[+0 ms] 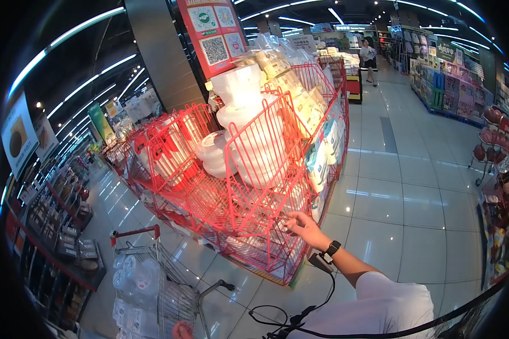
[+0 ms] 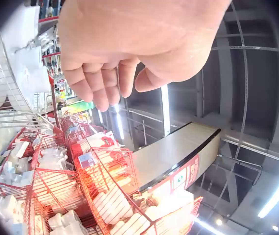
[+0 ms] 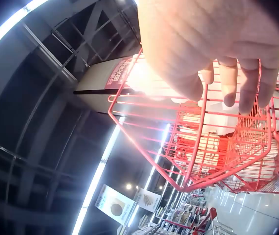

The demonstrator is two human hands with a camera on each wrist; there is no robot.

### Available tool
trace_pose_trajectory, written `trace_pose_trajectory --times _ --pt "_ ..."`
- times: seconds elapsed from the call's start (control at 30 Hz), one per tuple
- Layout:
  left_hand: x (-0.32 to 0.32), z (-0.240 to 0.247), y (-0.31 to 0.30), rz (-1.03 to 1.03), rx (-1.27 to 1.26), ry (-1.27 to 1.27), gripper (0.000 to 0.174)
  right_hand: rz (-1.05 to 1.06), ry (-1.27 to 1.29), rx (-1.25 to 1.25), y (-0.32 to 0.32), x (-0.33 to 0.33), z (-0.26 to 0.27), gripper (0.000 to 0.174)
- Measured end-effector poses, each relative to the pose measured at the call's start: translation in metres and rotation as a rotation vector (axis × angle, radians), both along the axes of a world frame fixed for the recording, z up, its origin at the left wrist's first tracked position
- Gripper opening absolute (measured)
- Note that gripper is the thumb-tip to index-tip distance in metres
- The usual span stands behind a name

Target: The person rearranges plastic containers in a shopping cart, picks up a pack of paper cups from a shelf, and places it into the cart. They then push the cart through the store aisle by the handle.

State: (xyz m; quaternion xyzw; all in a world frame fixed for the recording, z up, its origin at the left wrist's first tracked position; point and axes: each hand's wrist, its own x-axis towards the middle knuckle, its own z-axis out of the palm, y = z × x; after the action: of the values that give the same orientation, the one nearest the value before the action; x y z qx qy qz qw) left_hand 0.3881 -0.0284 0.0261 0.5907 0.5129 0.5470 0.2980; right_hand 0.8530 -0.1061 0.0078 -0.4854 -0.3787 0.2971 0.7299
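Beside the corner of a red wire bin (image 1: 249,209), my right hand (image 1: 302,227) hovers with bent fingers; whether it touches the wires cannot be told. The right wrist view has the same hand (image 3: 218,54) in front of the red wires (image 3: 200,142), fingers hanging loosely. White wrapped rolls (image 1: 254,135) are stacked inside the bin. My left hand (image 1: 182,330) is at the bottom edge of the head view, near a shopping cart (image 1: 158,282). In the left wrist view, that hand (image 2: 134,44) has loosely curled fingers and nothing in them.
Clear plastic packs (image 1: 136,277) lie in the cart. A pillar (image 1: 161,51) and a red sign (image 1: 212,34) rise behind the bins. Shelves (image 1: 51,226) stand at left, and more goods (image 1: 452,90) at right. A person (image 1: 369,59) is in the far aisle.
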Motion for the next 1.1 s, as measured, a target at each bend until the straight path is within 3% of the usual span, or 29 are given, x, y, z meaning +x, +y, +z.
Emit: trace_pose_trajectory --times 0.23,0.3,0.37,0.5,0.77,1.1 --pt "0.045 0.005 -0.044 -0.037 -0.072 -0.232 0.036 -0.008 0.034 -0.006 -0.061 0.023 0.012 0.038" --pt "0.056 -0.003 -0.046 -0.022 -0.048 -0.251 0.029 -0.024 0.14 -0.037 -0.075 0.032 0.013 0.038" --pt "0.067 -0.016 -0.038 -0.081 -0.049 -0.353 0.019 -0.048 0.053 -0.005 -0.082 0.048 -0.001 0.036" --pt "0.115 0.005 -0.062 -0.109 0.027 -0.322 0.015 -0.042 0.08 -0.038 -0.105 0.078 -0.002 0.039" --pt "0.224 -0.002 -0.075 -0.241 -0.02 -0.487 0.017 -0.09 0.149 -0.165 -0.143 0.199 -0.032 0.046" --pt "0.38 0.003 -0.1 -0.365 0.004 -0.412 0.017 -0.092 0.184 -0.206 -0.166 0.311 -0.034 0.041"
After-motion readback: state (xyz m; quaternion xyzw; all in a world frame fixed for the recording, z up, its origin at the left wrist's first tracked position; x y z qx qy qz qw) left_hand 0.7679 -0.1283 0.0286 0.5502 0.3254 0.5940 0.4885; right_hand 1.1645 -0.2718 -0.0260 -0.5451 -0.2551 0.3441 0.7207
